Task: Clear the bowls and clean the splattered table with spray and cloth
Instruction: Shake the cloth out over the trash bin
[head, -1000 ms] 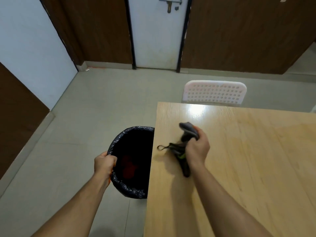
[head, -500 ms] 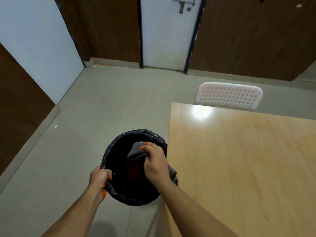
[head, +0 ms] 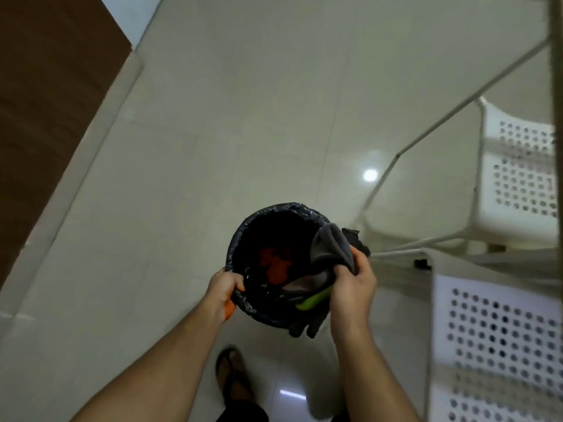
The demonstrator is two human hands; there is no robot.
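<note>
Head view: left hand (head: 224,289) grips the lined bin's (head: 243,233) near rim; right hand (head: 353,286) pinches the grey cloth (head: 330,246) over its mouth. Cloth looks soft, light (limp folds), best gathered by a bunched edge.

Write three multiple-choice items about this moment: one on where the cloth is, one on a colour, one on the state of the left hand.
1. Where is the grey cloth?
A. on the floor
B. over the bin's rim, in the right hand
C. on the white chair

2. What colour is the bin liner?
A. black
B. white
C. blue

3. What does the left hand do?
A. hangs idle
B. lies flat on the floor
C. grips the bin's rim

Key: 1 B, the fingers pinch it above the opening; 2 A, the plastic is black; 3 C, the fingers curl over the edge.
</note>
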